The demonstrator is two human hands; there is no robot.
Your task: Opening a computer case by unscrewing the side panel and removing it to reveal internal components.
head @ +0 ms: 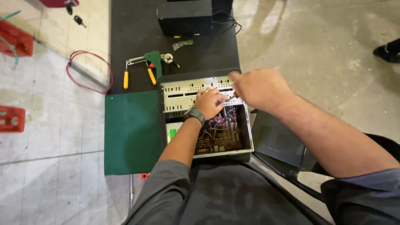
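Observation:
An open computer case [246,125] lies on a dark table, its purple motherboard [221,133] and a perforated metal drive cage [183,89] showing. My left hand [209,102], with a watch on the wrist, rests inside the case on the drive cage, fingers curled on the metal. My right hand [258,87] hovers over the case's far right corner, fingers bent toward the cage. What its fingertips pinch is hidden and blurred.
A green mat [131,129] lies left of the case. Yellow-handled pliers [139,68] and a green tool sit behind it, with a black box [185,16] farther back. A removed dark side panel [277,139] leans at the right. A red cable [85,68] lies on the floor.

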